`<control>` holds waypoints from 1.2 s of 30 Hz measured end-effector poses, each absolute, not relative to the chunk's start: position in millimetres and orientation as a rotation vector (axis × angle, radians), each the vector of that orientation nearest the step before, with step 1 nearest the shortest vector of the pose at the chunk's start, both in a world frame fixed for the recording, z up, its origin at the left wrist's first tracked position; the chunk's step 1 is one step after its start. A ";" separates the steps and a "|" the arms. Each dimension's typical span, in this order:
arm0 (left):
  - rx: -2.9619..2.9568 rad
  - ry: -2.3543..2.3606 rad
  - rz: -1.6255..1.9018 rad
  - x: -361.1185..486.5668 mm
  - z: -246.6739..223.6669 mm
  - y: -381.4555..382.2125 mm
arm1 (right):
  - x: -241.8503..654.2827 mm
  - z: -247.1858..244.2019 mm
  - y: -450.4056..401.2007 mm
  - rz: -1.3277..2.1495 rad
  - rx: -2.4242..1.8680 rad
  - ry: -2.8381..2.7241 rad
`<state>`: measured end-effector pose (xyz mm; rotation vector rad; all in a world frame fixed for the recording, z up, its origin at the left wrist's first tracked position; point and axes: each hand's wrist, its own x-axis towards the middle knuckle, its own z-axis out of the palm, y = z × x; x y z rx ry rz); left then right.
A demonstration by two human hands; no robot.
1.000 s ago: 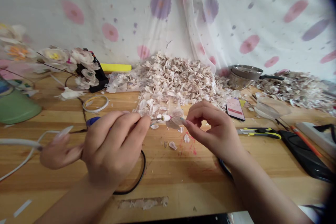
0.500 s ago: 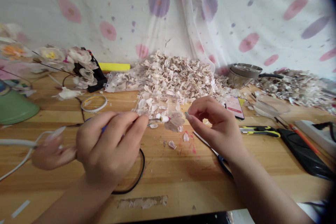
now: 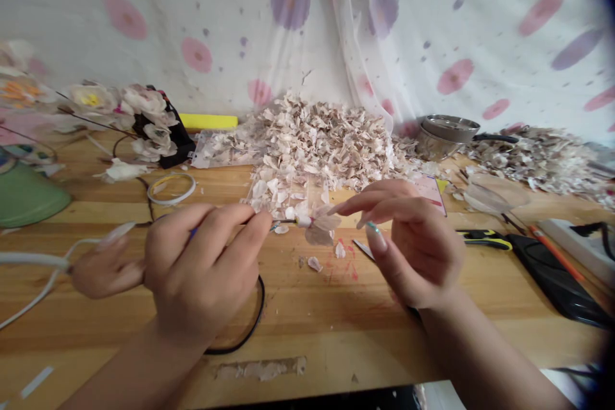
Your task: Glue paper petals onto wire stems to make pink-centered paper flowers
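My left hand [image 3: 206,256] is closed around a thin stem that points right. At the stem's tip sits a small flower [image 3: 321,227] with pale, thin petals and a white base. My right hand [image 3: 408,237] is beside those petals, thumb and fingers apart. Its longest fingertip reaches the petals' edge; I cannot tell if it touches. On the table below lie loose petals [image 3: 314,264] and reddish stains. Scissors [image 3: 364,248] lie partly hidden under my right hand.
A big heap of dried petals [image 3: 327,141] stands at the back, partly over a clear tray. Further right are a metal pot [image 3: 449,129], a cutter knife [image 3: 487,242], a phone [image 3: 432,192] and a black case [image 3: 557,278]. At left are a tape roll [image 3: 172,188] and finished flowers [image 3: 147,106].
My right hand has opened from a pinch, its fingers spreading and the thumb dropping away. The left hand has barely moved, still holding the stem.
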<state>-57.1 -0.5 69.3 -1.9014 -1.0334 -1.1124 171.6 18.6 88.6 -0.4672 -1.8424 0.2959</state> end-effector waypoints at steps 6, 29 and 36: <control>-1.927 -1.041 -1.097 -55.9 69.6 -2.5 | 175.1 90.4 22.0 0.127 -0.403 -2.103; -2.542 -1.085 -2.046 -43.7 66.1 7.1 | 177.9 79.9 45.9 0.617 -0.775 -1.204; -2.364 -1.007 -2.221 -42.6 72.5 0.2 | 175.4 76.3 47.0 0.688 -0.836 -1.206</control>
